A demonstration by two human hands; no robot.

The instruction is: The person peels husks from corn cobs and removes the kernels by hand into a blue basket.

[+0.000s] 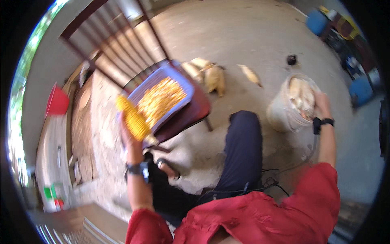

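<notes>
An ear of husked yellow corn (132, 118) lies in the grip of my left hand (128, 134), its pale stem end pointing down and right. Just beyond it, a blue-purple plastic basket (188, 80) of loose corn kernels (163, 99) rests on the seat of a dark red wooden chair (201, 103). My right hand (322, 105) is at the right rim of a whitish bucket (277, 114), which contains pale husks or cobs (300, 91). Blur and the angle hide whether its fingers hold anything.
Several ears of corn in their husks (213, 76) lie on the concrete floor behind the chair, and another ear (250, 74) lies apart. A small black object (291, 59) sits beyond the bucket. Cables (271, 183) run by my right leg. A red basin (57, 100) stands at left.
</notes>
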